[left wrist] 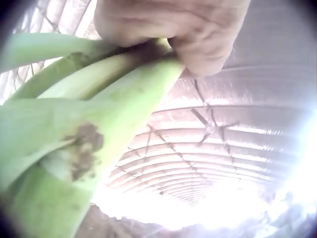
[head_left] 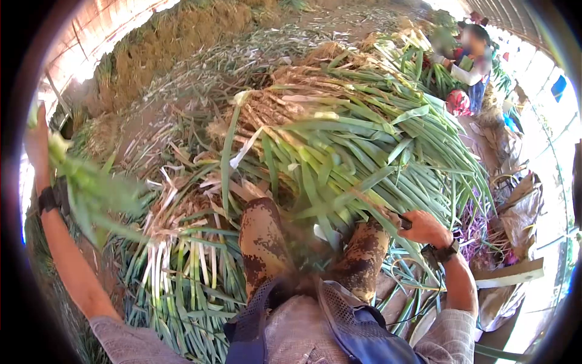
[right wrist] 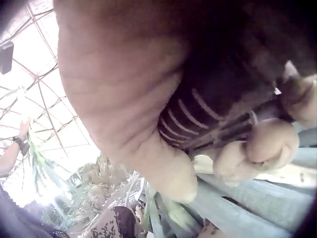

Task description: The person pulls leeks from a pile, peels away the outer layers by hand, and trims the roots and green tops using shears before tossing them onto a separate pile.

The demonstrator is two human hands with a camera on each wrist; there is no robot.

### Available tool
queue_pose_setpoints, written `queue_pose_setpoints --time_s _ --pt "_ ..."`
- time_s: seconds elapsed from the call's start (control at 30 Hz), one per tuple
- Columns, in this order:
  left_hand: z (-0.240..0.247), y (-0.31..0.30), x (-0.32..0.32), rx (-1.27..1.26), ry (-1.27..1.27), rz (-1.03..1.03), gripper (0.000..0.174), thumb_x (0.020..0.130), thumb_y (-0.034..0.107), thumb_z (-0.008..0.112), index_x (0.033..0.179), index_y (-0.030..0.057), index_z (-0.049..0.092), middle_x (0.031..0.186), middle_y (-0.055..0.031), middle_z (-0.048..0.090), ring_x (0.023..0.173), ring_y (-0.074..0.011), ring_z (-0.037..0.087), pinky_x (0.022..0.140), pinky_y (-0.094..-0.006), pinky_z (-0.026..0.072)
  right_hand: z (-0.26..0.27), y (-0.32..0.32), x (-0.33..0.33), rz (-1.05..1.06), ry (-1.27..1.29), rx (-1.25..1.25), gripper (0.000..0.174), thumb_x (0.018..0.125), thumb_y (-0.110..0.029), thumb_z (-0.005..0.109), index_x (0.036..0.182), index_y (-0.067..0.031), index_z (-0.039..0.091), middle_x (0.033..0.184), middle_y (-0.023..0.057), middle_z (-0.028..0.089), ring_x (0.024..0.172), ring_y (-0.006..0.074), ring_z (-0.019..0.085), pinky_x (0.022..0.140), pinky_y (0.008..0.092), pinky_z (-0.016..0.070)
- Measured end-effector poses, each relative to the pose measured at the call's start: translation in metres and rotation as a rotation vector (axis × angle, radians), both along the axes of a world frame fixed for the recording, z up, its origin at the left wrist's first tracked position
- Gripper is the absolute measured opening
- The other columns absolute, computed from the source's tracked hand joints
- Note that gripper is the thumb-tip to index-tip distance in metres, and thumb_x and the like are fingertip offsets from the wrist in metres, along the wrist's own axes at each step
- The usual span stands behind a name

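Raised at the far left, the left hand (head_left: 37, 148) grips a leafy green stalk bunch (head_left: 100, 185), blurred in the head view. The left wrist view shows that hand (left wrist: 173, 27) curled round the stalks (left wrist: 124, 94), broad leaves spreading below it. At the lower right, the right hand (head_left: 425, 228) holds a tool by its dark handle (head_left: 405, 222), just above the long green leaves of a large heap (head_left: 364, 139). Close up, the right hand's fingers and thumb (right wrist: 143, 124) wrap a dark, ridged handle (right wrist: 198, 114); the tool's far end is unclear.
White-stemmed stalks (head_left: 188, 261) lie left of the wearer's patterned boots (head_left: 260, 242). Loose leaves (head_left: 176, 91) litter the ground beyond. Another person (head_left: 473, 67) is at the upper right, near a red bundle (head_left: 459, 102). Crumpled sheeting (head_left: 518, 212) lies at the right.
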State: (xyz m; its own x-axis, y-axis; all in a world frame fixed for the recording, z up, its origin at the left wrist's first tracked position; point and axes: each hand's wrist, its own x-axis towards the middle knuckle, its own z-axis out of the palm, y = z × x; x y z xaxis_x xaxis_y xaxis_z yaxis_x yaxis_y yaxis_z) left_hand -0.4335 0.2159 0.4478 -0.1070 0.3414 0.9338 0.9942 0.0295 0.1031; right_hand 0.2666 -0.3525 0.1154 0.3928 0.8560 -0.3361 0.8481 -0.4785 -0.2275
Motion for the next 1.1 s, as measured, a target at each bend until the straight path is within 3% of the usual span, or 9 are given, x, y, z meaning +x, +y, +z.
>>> queue_pose_setpoints --time_s 0.13,0.2,0.27,0.37,0.4,0.5,0.63,0.8,1.1 --pt "-0.119 0.003 -0.089 -0.153 0.460 -0.045 0.084 0.094 0.047 0.063 0.150 -0.0061 0.031 0.143 -0.0333 0.045 0.134 -0.0419 0.045 0.112 -0.0386 0.0375 0.008 0.010 0.003 0.034 0.022 -0.004 0.037 0.078 -0.037 0.069 0.097 -0.0052 0.069 0.089 0.0205 0.068 0.087 0.0410 0.065 0.077 0.0494 0.0508" --pt "-0.207 0.000 -0.127 -0.811 0.255 0.036 0.090 0.088 0.043 0.070 0.151 -0.0063 0.029 0.136 -0.0319 0.053 0.119 -0.0422 0.058 0.100 -0.0442 0.0489 0.012 0.017 0.003 0.045 0.025 0.082 0.034 0.078 -0.035 0.069 0.094 -0.0046 0.068 0.085 0.0205 0.068 0.084 0.0409 0.064 0.074 0.0488 0.0504" --pt "-0.278 -0.046 -0.090 -1.268 0.036 -0.070 0.077 0.075 0.043 0.079 0.131 -0.0026 0.052 0.101 -0.0218 0.070 0.071 -0.0321 0.069 0.071 -0.0467 0.0551 0.019 0.033 0.006 0.007 0.043 0.079 0.031 0.078 -0.033 0.069 0.091 -0.0049 0.068 0.080 0.0204 0.066 0.079 0.0408 0.064 0.071 0.0486 0.0497" --pt "-0.349 -0.096 0.039 -1.341 -0.042 -0.336 0.049 0.080 0.042 0.071 0.091 -0.0055 0.069 0.090 -0.0253 0.070 0.085 -0.0346 0.070 0.074 -0.0477 0.0502 0.030 0.062 0.012 0.018 -0.038 0.172 0.030 0.079 -0.033 0.067 0.088 -0.0037 0.068 0.079 0.0205 0.067 0.076 0.0418 0.064 0.071 0.0504 0.0490" --pt "-0.398 -0.078 0.061 -1.284 -0.010 -0.503 0.049 0.082 0.039 0.069 0.096 -0.0073 0.066 0.089 -0.0267 0.068 0.084 -0.0349 0.067 0.076 -0.0453 0.0497 0.031 0.075 0.016 0.021 -0.079 0.170 0.032 0.080 -0.034 0.065 0.088 -0.0029 0.068 0.080 0.0207 0.068 0.076 0.0424 0.064 0.071 0.0508 0.0492" --pt "-0.403 -0.116 0.217 -1.470 -0.370 -0.764 0.052 0.090 0.045 0.065 0.114 -0.0014 0.065 0.114 -0.0159 0.066 0.111 -0.0270 0.060 0.092 -0.0461 0.0468 0.032 0.107 0.025 0.081 -0.197 0.110 0.036 0.082 -0.036 0.063 0.090 -0.0016 0.069 0.081 0.0218 0.068 0.079 0.0437 0.064 0.074 0.0510 0.0502" --pt "-0.421 -0.147 0.372 -1.558 -0.792 -1.352 0.049 0.099 0.033 0.061 0.131 -0.0028 0.054 0.116 -0.0183 0.067 0.103 -0.0263 0.069 0.084 -0.0377 0.0586 0.041 0.125 0.002 0.103 -0.118 -0.002 0.039 0.081 -0.038 0.064 0.094 -0.0020 0.069 0.085 0.0240 0.069 0.084 0.0440 0.066 0.080 0.0500 0.0513" --pt "-0.483 -0.181 0.496 -1.298 -0.426 -1.019 0.096 0.084 0.061 0.066 0.139 -0.0143 0.041 0.134 -0.0315 0.057 0.120 -0.0404 0.060 0.096 -0.0424 0.0510 0.054 0.098 -0.005 0.095 -0.117 0.101 0.035 0.081 -0.037 0.066 0.086 -0.0022 0.065 0.074 0.0240 0.064 0.071 0.0434 0.062 0.069 0.0498 0.0486" --pt "-0.483 -0.247 0.518 -1.390 -1.347 -1.387 0.034 0.090 0.018 0.067 0.105 -0.0113 0.060 0.096 -0.0179 0.066 0.080 -0.0216 0.064 0.066 -0.0373 0.0518 0.057 0.060 0.016 0.028 -0.121 -0.014 0.033 0.080 -0.040 0.067 0.086 -0.0076 0.069 0.078 0.0201 0.066 0.077 0.0424 0.064 0.070 0.0505 0.0493"
